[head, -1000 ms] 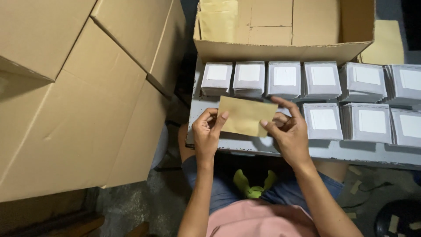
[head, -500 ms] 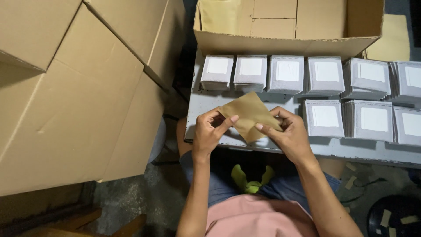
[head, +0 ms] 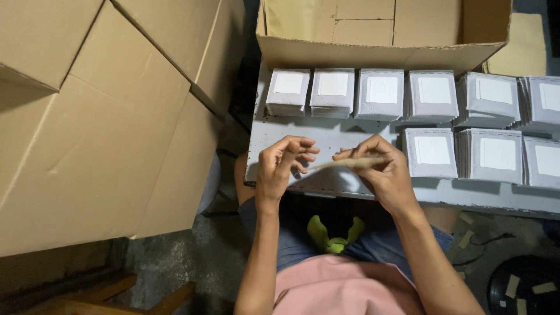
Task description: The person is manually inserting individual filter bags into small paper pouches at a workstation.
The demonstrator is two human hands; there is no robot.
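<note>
My right hand (head: pixel 385 175) pinches a flat brown paper envelope (head: pixel 347 164), which I see edge-on as a thin strip above the grey table (head: pixel 326 140). My left hand (head: pixel 283 169) is at the envelope's left end with its fingers curled; whether they touch the paper is hard to tell. Both hands hover over the bare front-left part of the table. Stacks of grey packets with white labels (head: pixel 382 93) stand in two rows behind and to the right of my hands.
An open cardboard box (head: pixel 373 52) stands behind the packet rows. Large flattened cardboard boxes (head: pixel 99 116) lean at my left. A yellow-green object (head: pixel 332 233) lies between my knees. A dark round bin (head: pixel 519 286) with paper scraps sits at the lower right.
The brown envelope has turned from lying flat and face-up to edge-on. Both hands have come a little nearer to me and lower over the table's front.
</note>
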